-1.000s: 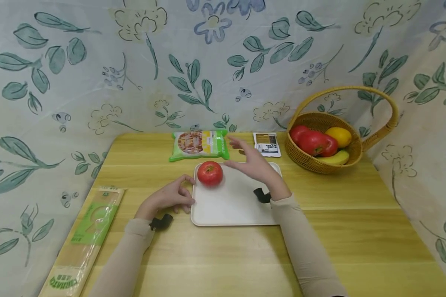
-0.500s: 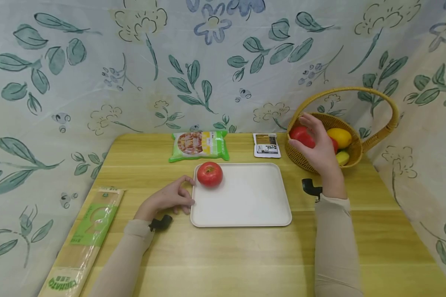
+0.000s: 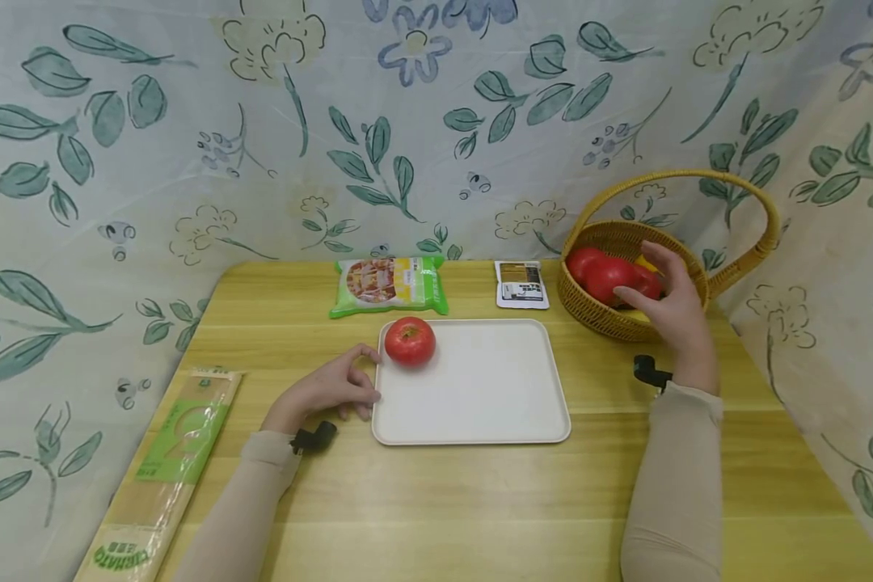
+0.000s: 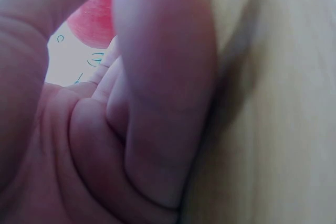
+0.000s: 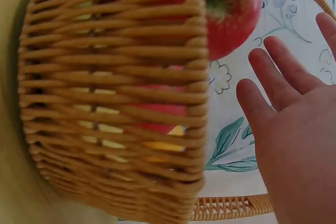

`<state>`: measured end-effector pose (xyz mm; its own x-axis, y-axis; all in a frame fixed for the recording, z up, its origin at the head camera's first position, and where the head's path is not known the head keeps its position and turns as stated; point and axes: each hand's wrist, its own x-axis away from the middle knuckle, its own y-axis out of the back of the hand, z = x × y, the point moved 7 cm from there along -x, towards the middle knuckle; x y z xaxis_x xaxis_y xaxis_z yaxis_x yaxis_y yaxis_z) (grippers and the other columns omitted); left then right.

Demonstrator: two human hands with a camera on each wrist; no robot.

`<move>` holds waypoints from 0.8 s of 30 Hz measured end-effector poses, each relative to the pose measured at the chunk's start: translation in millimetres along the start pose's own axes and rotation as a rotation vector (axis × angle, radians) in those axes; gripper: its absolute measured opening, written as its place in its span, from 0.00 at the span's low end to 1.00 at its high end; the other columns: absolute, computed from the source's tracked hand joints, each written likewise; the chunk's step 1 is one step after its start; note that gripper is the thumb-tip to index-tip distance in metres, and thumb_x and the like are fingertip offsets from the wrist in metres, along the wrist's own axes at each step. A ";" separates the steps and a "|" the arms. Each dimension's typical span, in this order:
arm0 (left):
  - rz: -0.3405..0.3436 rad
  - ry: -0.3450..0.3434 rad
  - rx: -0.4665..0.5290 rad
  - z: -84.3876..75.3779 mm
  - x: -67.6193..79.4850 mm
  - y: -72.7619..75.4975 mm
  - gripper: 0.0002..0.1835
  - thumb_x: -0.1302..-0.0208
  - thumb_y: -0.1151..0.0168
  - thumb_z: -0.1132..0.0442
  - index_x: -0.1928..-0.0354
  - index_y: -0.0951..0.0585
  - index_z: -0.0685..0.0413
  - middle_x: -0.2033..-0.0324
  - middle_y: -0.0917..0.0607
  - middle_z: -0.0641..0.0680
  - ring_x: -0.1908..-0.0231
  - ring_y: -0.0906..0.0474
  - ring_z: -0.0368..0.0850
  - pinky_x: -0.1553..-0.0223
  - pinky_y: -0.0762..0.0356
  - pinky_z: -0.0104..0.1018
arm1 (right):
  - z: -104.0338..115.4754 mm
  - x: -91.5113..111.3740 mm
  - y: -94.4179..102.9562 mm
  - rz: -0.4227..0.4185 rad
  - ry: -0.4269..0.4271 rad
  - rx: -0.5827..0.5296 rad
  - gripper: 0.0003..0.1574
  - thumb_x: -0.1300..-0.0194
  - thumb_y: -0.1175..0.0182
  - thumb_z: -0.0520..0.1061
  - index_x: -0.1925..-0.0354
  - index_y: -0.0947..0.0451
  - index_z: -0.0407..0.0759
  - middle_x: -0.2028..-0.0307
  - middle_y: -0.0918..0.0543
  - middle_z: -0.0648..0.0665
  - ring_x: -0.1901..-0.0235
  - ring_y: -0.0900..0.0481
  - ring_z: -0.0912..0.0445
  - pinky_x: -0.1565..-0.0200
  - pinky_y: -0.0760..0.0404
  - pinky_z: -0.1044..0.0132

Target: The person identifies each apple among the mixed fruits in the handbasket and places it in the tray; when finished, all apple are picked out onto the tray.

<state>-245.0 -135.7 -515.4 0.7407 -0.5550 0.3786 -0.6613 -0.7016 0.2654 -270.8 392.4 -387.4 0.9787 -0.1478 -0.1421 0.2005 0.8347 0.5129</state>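
A white rectangular tray (image 3: 480,384) lies on the table with a red apple (image 3: 410,341) at its far left corner. My left hand (image 3: 323,388) rests at the tray's left edge, index finger and thumb touching it while other fingers bend under the palm. Over the front right of a wicker basket (image 3: 604,318) hovers my right hand (image 3: 672,311), fingers spread and holding nothing. Inside the basket are several red fruits (image 3: 611,279), one plainly an apple (image 5: 231,14) in the right wrist view. A yellow fruit (image 3: 646,264) is partly hidden behind the fingers.
A green food packet (image 3: 389,285) and a small white-edged sachet (image 3: 521,284) lie behind the tray. A long noodle packet (image 3: 182,444) stretches along the table's left side. The basket's tall handle (image 3: 698,174) arches above the fruit. Floral cloth hangs behind the table.
My right hand has swung right from above the tray to the basket, lately shifting further right over its front. The left hand, tray and apple on it stay put.
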 end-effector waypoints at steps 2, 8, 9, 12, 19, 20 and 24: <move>0.000 -0.001 -0.003 -0.1 0.1 0.3 0.35 0.33 0.26 0.58 0.31 0.35 0.48 0.68 0.09 0.55 0.74 0.12 0.46 0.77 0.21 0.35 | -4.3 -0.9 -1.4 0.024 -0.010 0.021 0.56 0.29 0.29 0.53 0.16 0.50 0.60 0.15 0.45 0.44 0.18 0.44 0.39 0.22 0.40 0.34; 0.007 -0.015 -0.013 0.5 -0.1 0.9 0.35 0.32 0.27 0.58 0.31 0.36 0.50 0.69 0.09 0.54 0.74 0.12 0.45 0.78 0.21 0.34 | -15.4 -5.3 -5.5 0.061 -0.015 0.047 0.56 0.30 0.28 0.51 0.16 0.48 0.50 0.19 0.40 0.35 0.24 0.39 0.38 0.25 0.37 0.33; 0.007 -0.014 -0.014 0.6 -0.1 0.8 0.35 0.33 0.27 0.58 0.31 0.36 0.50 0.69 0.09 0.54 0.74 0.12 0.45 0.78 0.21 0.34 | -16.9 -5.9 -6.1 0.066 -0.017 0.045 0.56 0.30 0.28 0.51 0.17 0.48 0.49 0.19 0.40 0.35 0.23 0.40 0.38 0.25 0.38 0.33; 0.007 -0.017 -0.013 0.3 0.2 0.5 0.35 0.32 0.27 0.58 0.31 0.36 0.50 0.69 0.09 0.54 0.74 0.12 0.45 0.78 0.21 0.34 | -21.2 -7.3 -9.0 0.087 -0.027 0.034 0.57 0.31 0.27 0.52 0.17 0.48 0.50 0.17 0.43 0.37 0.21 0.42 0.37 0.23 0.40 0.32; 0.002 -0.010 -0.005 -0.8 1.2 -1.1 0.35 0.33 0.26 0.58 0.30 0.36 0.49 0.69 0.09 0.55 0.74 0.11 0.45 0.78 0.21 0.34 | -24.4 -7.6 -12.3 0.101 -0.031 0.062 0.57 0.32 0.26 0.55 0.17 0.47 0.51 0.19 0.40 0.36 0.24 0.39 0.36 0.25 0.40 0.31; 0.002 -0.010 -0.005 -0.9 1.2 -1.2 0.35 0.33 0.26 0.58 0.30 0.36 0.49 0.69 0.09 0.54 0.74 0.11 0.46 0.78 0.21 0.34 | -24.3 -7.4 -12.2 0.100 -0.033 0.076 0.57 0.32 0.26 0.56 0.17 0.47 0.51 0.19 0.39 0.35 0.25 0.38 0.36 0.25 0.39 0.31; -0.002 -0.009 -0.007 -0.9 0.8 -1.2 0.35 0.33 0.26 0.58 0.31 0.35 0.48 0.69 0.09 0.55 0.74 0.11 0.46 0.78 0.21 0.34 | -22.5 -7.2 -12.9 0.111 -0.037 0.110 0.57 0.33 0.27 0.60 0.17 0.46 0.54 0.20 0.38 0.33 0.27 0.36 0.33 0.27 0.38 0.31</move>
<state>-243.8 -135.0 -514.6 0.7432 -0.5575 0.3698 -0.6604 -0.6998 0.2722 -281.4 394.6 -412.1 0.9957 -0.0788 -0.0493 0.0925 0.7842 0.6136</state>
